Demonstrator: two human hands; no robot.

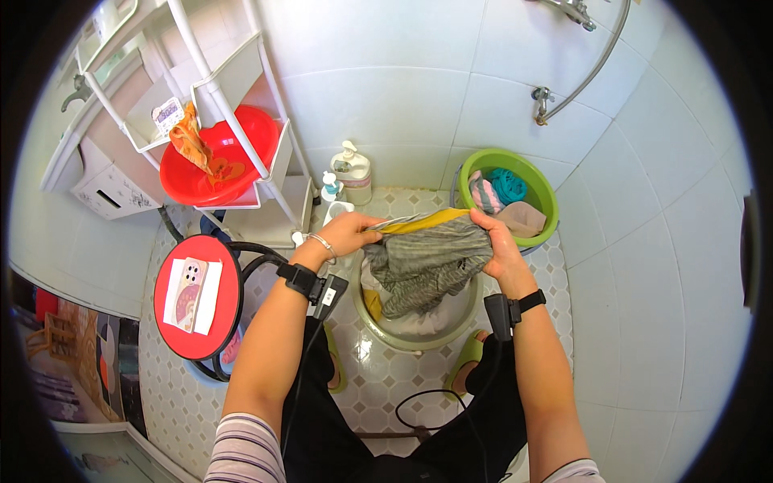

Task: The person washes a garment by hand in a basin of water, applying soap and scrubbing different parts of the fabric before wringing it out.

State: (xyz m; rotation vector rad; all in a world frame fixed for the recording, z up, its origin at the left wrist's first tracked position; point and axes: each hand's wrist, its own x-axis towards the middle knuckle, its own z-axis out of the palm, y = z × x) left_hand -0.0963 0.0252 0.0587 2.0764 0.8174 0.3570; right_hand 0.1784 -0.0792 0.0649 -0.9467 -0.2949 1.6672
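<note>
Between my two hands stretches a grey heathered garment (432, 259) with a yellow band (426, 222) along its upper edge. My left hand (350, 232) pinches one end of that edge, while my right hand (495, 241) grips the other end. The lower folds hang into a pale green bucket (386, 342) on the floor, which holds cloudy water and whitish cloth (423, 323). A bit of yellow cloth (372, 303) shows inside the bucket's left side. Whether it belongs to the same garment I cannot tell.
A green bucket (552, 205) with teal, striped and beige cloth stands at the back right. Pump bottles (353, 175) stand by the wall. Left are a white shelf rack (275, 187) with a red basin (263, 136), and a red stool (211, 344) bearing a phone (189, 296). A cable (400, 401) loops below.
</note>
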